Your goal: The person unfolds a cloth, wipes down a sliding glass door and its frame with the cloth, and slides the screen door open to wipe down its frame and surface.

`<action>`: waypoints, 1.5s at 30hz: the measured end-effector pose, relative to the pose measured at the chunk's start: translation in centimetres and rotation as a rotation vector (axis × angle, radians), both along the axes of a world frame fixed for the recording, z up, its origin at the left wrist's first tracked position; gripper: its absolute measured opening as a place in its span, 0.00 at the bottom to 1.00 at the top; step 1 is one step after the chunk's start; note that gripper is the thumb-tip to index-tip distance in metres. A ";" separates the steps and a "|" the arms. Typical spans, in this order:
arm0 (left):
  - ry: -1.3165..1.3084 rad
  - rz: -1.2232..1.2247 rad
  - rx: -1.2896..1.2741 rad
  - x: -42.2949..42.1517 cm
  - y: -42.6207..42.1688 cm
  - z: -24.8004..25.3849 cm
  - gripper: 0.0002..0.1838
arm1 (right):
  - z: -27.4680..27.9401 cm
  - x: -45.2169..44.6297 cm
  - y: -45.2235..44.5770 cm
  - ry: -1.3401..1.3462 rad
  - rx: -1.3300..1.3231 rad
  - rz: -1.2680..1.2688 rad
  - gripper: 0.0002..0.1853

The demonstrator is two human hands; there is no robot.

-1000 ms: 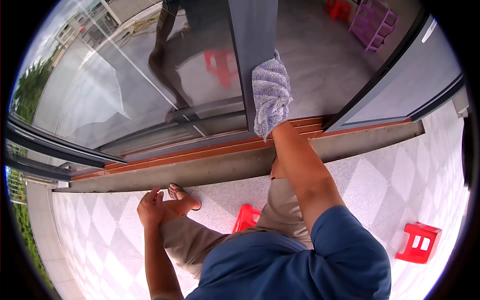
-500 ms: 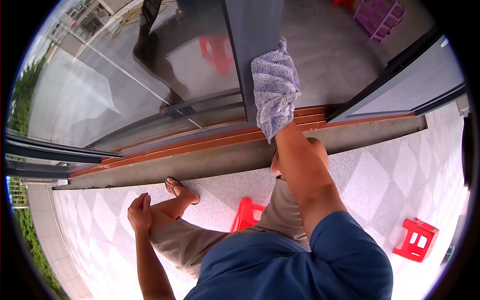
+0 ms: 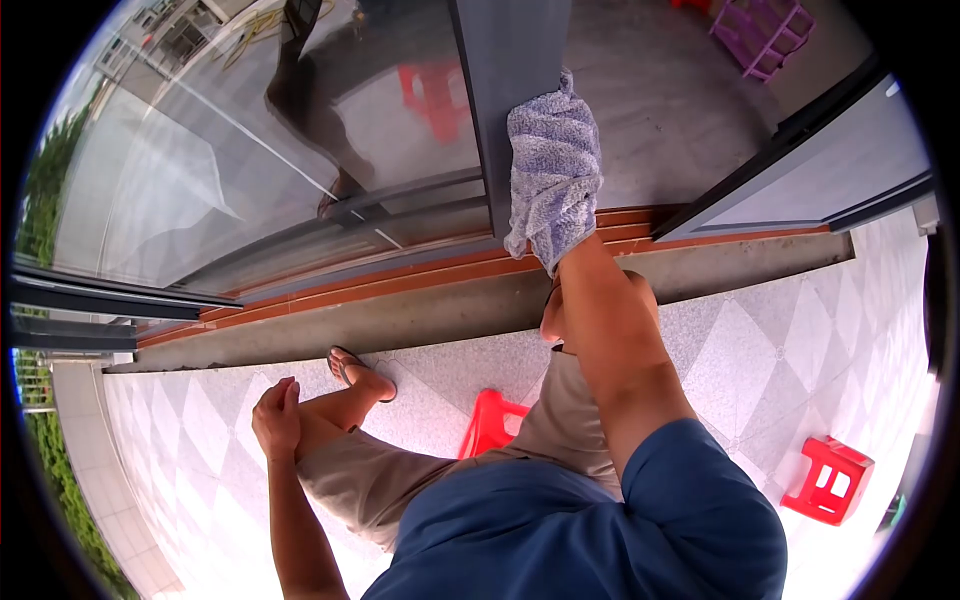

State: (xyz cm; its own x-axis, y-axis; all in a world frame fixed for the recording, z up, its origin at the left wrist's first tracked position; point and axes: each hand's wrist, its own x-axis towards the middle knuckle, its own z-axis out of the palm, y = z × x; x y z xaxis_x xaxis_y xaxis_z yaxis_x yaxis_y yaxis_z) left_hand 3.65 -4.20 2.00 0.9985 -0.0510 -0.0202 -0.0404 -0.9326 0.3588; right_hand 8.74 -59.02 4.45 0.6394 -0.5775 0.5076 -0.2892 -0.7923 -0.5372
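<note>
A purple-grey terry cloth [image 3: 555, 165] is wrapped over my right hand, hiding its fingers. With it, my right hand presses at the edge of the grey door frame post [image 3: 515, 60], between the glass pane and the opening. The cloth is creased, and a loose corner hangs near my wrist. My left hand [image 3: 277, 420] rests by my left knee with its fingers curled together and nothing visible in it.
A large glass pane [image 3: 240, 150] with reflections stands left of the post. Another door panel [image 3: 800, 160] is at the right. Below runs a reddish-brown sill [image 3: 370, 280]. One red stool [image 3: 490, 425] is beneath me, another red stool [image 3: 830, 480] at the right. A purple rack [image 3: 762, 38] is inside.
My right hand and the cloth have shifted slightly up and to the right along the post, and the cloth's folds have changed. My left hand stays at the knee.
</note>
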 end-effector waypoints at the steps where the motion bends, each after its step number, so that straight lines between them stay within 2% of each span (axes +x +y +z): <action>1: 0.007 0.007 0.007 -0.1 0.1 -0.1 0.13 | 0.2 -0.1 -0.1 0.027 -0.004 0.000 0.20; 5: 0.031 0.027 0.020 0.1 0.4 -0.1 0.13 | 0.2 0.0 -0.5 0.092 -0.173 -0.107 0.17; 8: 0.029 0.026 0.012 0.5 0.5 -0.2 0.13 | 2.7 -0.6 0.6 -0.088 0.184 -0.006 0.18; 12: 0.020 0.016 0.021 0.0 0.0 0.1 0.14 | -2.9 0.6 -1.3 -0.058 -0.358 -0.040 0.18; 14: 0.036 0.022 0.021 -0.2 -0.3 0.3 0.14 | 0.7 0.2 -0.1 0.184 -0.105 -0.087 0.17; 17: 0.028 0.019 0.024 0.1 0.0 0.1 0.14 | 1.1 0.6 -0.4 0.271 -0.063 -0.128 0.17; 21: 0.019 0.016 0.014 0.2 0.4 -0.3 0.13 | -0.7 0.5 -0.8 0.256 -0.199 -0.103 0.16; 25: 0.008 0.011 -0.002 -0.2 0.1 -0.1 0.13 | -2.0 -0.6 0.2 -0.021 -0.544 -0.106 0.15; 31: -0.005 0.011 0.026 -0.2 0.6 -0.3 0.13 | 1.3 -0.3 0.0 0.212 -0.363 -0.166 0.15; 34: -0.001 0.016 0.016 -0.1 0.6 -0.2 0.13 | 2.6 -0.6 0.5 0.109 -0.169 -0.102 0.15; 37: -0.012 0.013 0.006 -0.5 0.4 -0.2 0.13 | 1.7 -0.6 0.4 0.197 -0.404 -0.118 0.15; 41: -0.002 0.013 0.022 -0.5 0.7 -0.3 0.13 | 2.8 -0.8 0.2 0.097 -0.176 -0.126 0.16; 45: 0.011 0.033 0.021 -0.3 0.8 -0.2 0.13 | 0.8 -0.1 -0.2 0.006 -0.144 -0.086 0.16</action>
State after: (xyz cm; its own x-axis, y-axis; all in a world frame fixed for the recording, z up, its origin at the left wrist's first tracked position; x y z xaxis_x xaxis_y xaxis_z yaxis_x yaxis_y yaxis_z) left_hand 3.33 -3.44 1.79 0.9993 -0.0177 -0.0320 -0.0058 -0.9408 0.3389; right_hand 8.67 -59.23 5.27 0.5940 -0.5521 0.5851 -0.3622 -0.8330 -0.4183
